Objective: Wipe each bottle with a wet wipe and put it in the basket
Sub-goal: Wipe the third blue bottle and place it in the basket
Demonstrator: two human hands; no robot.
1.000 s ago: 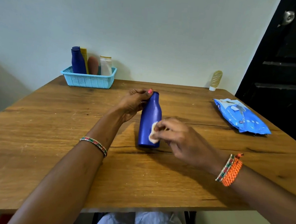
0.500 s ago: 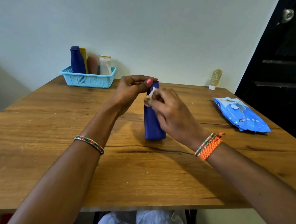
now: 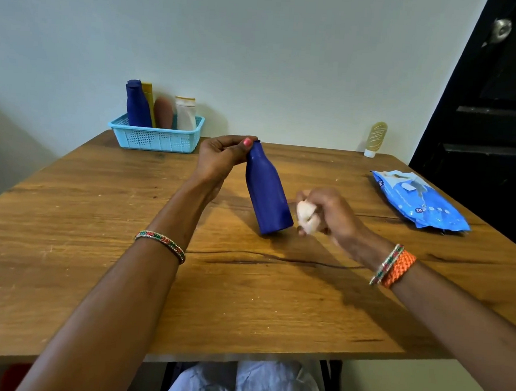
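Watching from headcam: my right hand [image 3: 330, 214] at frame centre-right, fingers curled, bunching crumpled white wet wipe [image 3: 305, 215] just beside base of dark blue plastic bottle [image 3: 266, 193]. Bottle at centre, tilted, top leaning left, bottom edge on wooden table [image 3: 243, 301]. My left hand [image 3: 221, 159] pinches bottle top, fingers pressed together. Blue wipes pack [image 3: 419, 203] flat at right. Upper left: light blue perforated basket [image 3: 157, 138] holding several bottles. Upper right, far edge: small yellowish tube [image 3: 374, 138] upright.
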